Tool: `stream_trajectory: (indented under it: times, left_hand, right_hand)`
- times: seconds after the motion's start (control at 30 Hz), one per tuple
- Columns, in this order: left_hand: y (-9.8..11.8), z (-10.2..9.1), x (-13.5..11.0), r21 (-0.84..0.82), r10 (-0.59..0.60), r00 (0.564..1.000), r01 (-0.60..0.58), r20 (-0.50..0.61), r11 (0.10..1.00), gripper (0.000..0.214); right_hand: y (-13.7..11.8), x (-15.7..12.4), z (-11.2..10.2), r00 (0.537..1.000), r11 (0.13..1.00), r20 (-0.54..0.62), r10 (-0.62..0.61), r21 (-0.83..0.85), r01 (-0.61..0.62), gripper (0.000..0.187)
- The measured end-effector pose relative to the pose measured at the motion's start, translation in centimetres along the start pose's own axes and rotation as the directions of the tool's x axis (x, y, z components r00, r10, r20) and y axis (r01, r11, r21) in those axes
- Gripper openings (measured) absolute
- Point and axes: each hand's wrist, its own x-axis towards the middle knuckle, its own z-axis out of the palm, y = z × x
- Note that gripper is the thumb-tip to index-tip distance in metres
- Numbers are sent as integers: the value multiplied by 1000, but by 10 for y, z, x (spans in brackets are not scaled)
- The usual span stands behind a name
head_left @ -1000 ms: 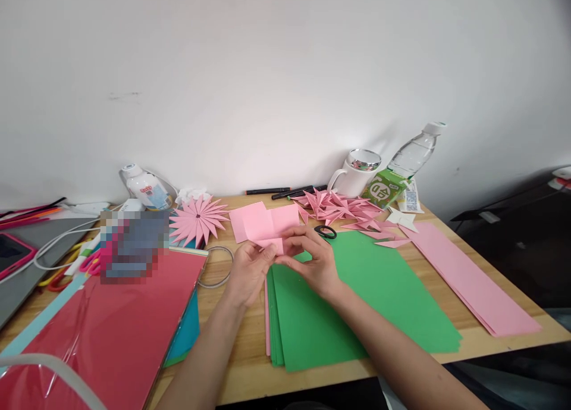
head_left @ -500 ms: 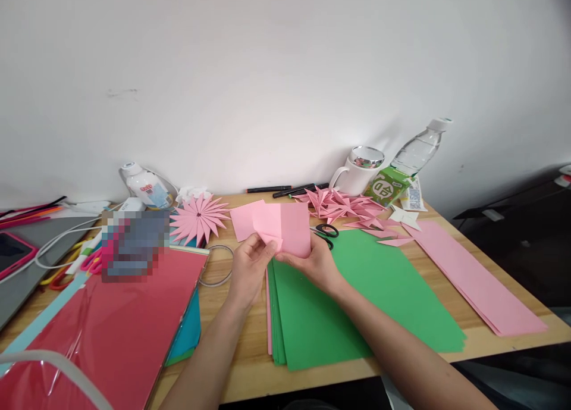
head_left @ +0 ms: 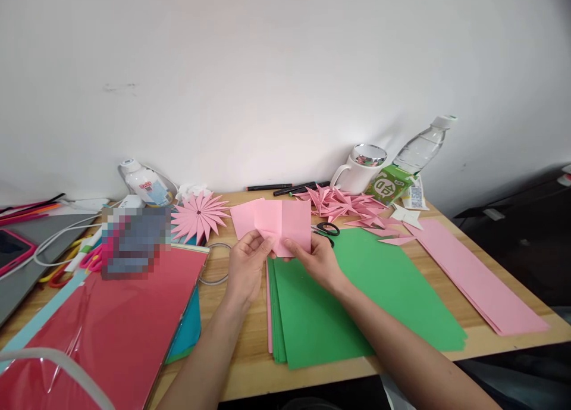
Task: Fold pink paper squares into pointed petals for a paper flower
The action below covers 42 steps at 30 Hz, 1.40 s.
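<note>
My left hand (head_left: 246,266) and my right hand (head_left: 314,259) both pinch the lower edge of a pink paper square (head_left: 288,224), held upright with a crease down its middle above the desk. Another pink sheet (head_left: 243,216) lies flat just behind it. Under my right hand sits a stack of green paper (head_left: 357,297). Black-handled scissors (head_left: 327,228) lie just right of the held square.
A finished pink paper flower (head_left: 198,215) lies to the left, a heap of folded pink petals (head_left: 345,205) to the right. Pink strips (head_left: 473,276) are at the right edge. Red sheets in plastic (head_left: 111,332) cover the left. Mug (head_left: 359,169), water bottle (head_left: 419,148), pens (head_left: 289,188) stand by the wall.
The small folded pink piece has been opened out into a larger creased square and raised upright. Both hands kept hold of it.
</note>
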Motion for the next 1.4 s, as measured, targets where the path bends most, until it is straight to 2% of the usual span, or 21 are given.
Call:
stream_trajectory:
  times: [0.17, 0.5, 0.67, 0.77, 1.03, 1.4]
  left_hand:
    - [3, 4, -1, -15, 4, 1000, -4, -24, 1000, 22]
    - [0, 1, 0, -5, 35, 997, -35, -73, 999, 22]
    - [-2, 1, 0, 7, 36, 996, -35, -82, 999, 23]
    - [-4, 1, 0, 11, 36, 997, -36, -73, 999, 22]
    - [-5, 1, 0, -44, 33, 998, -36, -62, 998, 24]
    - [-1, 3, -2, -52, 10, 999, -13, -49, 999, 31]
  right_hand:
    - [0, -2, 2, 999, 998, 47, 25, 50, -27, 30]
    - [-3, -4, 4, 993, 998, 116, -14, 65, 7, 27]
    - [-1, -4, 5, 999, 1000, 38, 13, 21, -14, 39]
    - [1, -4, 5, 1000, 1000, 12, 21, 3, -21, 40]
    - [-3, -4, 4, 998, 999, 53, 42, 25, -43, 27]
    - [-2, -2, 4, 994, 994, 45, 99, 45, -101, 34]
